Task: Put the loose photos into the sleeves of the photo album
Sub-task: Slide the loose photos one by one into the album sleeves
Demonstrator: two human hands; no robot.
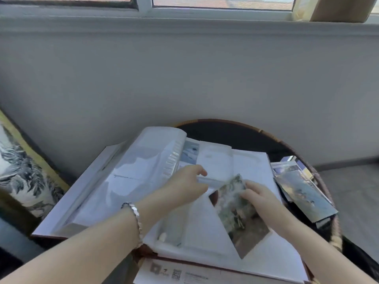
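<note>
A person's right hand (261,198) pinches a loose photo (239,214) by its long edge, fingers closed narrowly on the print. The photo is held slantwise over the right-hand page of the open photo album (215,238), its upper corner close to the left hand (184,186). That hand, with a silver bracelet (135,218) on its wrist, curls its fingers around the raised edge of a clear sleeve (207,179) near the album's spine. The album lies on a round, dark-topped wicker table (242,130), with a stack of loose photos (303,193) just beside it at the right and a printed sheet (184,273) under its near edge. Behind stand a grey wall (184,78) and a window (205,3). A patterned cushion (22,173) sits at left.
</note>
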